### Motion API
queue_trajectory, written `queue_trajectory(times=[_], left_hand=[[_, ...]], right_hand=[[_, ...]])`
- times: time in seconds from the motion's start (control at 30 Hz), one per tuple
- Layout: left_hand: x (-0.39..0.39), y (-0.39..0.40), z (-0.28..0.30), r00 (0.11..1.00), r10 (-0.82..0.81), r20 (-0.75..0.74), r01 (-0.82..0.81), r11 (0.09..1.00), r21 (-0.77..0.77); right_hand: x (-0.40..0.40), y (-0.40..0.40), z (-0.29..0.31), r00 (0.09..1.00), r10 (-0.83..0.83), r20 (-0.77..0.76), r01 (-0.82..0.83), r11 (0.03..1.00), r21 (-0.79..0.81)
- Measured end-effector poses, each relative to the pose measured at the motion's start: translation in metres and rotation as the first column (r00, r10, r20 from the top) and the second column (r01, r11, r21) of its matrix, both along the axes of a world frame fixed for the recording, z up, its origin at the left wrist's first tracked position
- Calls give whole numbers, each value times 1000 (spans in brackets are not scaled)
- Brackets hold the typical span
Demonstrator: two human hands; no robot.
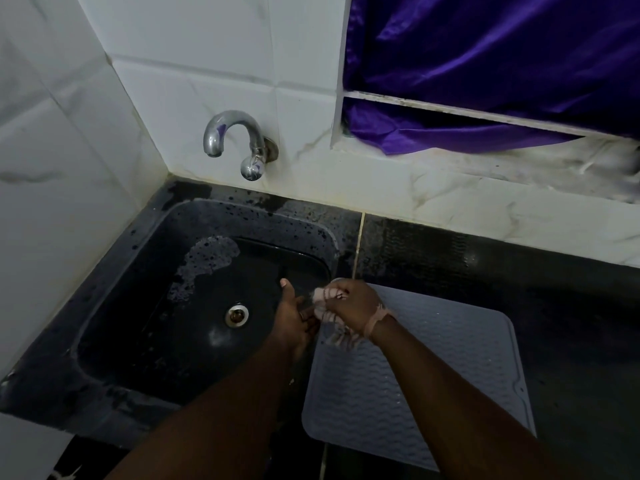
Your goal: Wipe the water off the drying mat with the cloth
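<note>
A grey ribbed drying mat lies on the dark counter to the right of the sink. A pale striped cloth is bunched between both hands, over the mat's far left corner by the sink's right edge. My right hand is closed around the cloth's upper part. My left hand grips the cloth from the left, thumb pointing up. A few small water drops glint on the mat.
The black sink with a steel drain fills the left side. A chrome tap sticks out of the white tiled wall. A purple curtain hangs at the window on the upper right. Dark counter surrounds the mat.
</note>
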State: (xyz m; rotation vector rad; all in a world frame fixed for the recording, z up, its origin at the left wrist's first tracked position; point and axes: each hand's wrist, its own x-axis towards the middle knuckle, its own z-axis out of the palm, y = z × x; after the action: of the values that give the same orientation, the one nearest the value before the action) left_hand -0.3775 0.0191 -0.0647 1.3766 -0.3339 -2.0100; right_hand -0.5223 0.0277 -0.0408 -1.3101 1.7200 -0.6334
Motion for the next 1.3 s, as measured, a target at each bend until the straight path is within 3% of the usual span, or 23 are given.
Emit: queue_trajectory(times=[0.13, 0.4, 0.47, 0.53, 0.6, 0.7, 0.77, 0.9, 0.97, 1.07, 1.1, 1.17, 1.23, 1.3], left_hand=[[-6, -7, 0, 999, -17, 32, 18, 1000, -26], [-14, -14, 3, 1000, 13, -16, -13, 1000, -6], [-12, -14, -2, 999, 21, -40, -22, 1000, -21], [-11, -17, 3, 1000, -4, -25, 3, 1000, -30], [-11, -21, 4, 999, -30, 23, 31, 999, -32], [-15, -27, 10, 990, -45, 131, 55, 996, -75], [-23, -25, 18, 984, -78, 161, 100, 986, -134], [-35, -23, 25, 986, -140, 86, 147, 986, -75], [-36, -27, 13, 982, -170, 84, 174, 984, -46], [-37, -26, 4, 976, -172, 137, 183, 980, -75], [-39, -24, 3, 971, -195, 137, 208, 975, -82], [-45, -21, 1, 940, -256, 228, 293, 945, -147], [-51, -17, 14, 831, -275, 484, 429, 870, -242], [-58, -12, 26, 700, -249, 669, 547, 790, -277]], right_hand=[[-14, -8, -2, 911, -368, -187, 344, 927, -148], [34, -29, -15, 946, -223, -236, 213, 975, -69], [36, -38, -8, 964, -184, -192, 188, 982, 4], [24, -38, -3, 966, -246, -82, 249, 968, 35], [6, -29, -5, 916, -387, -104, 387, 922, -25], [-13, -11, -11, 727, -642, -244, 603, 767, -219], [-14, -9, -15, 674, -682, -286, 654, 730, -199], [10, -19, -9, 844, -411, -344, 399, 910, -108], [16, -26, -2, 915, -309, -259, 310, 950, -39], [1, -26, 1, 938, -347, 3, 347, 937, 44], [-8, -22, 4, 922, -385, 26, 384, 922, 39], [-31, -9, 6, 866, -488, -104, 486, 873, -46], [-58, 11, 7, 707, -673, -218, 660, 738, -137], [-92, 33, 5, 540, -812, -220, 791, 580, -197]])
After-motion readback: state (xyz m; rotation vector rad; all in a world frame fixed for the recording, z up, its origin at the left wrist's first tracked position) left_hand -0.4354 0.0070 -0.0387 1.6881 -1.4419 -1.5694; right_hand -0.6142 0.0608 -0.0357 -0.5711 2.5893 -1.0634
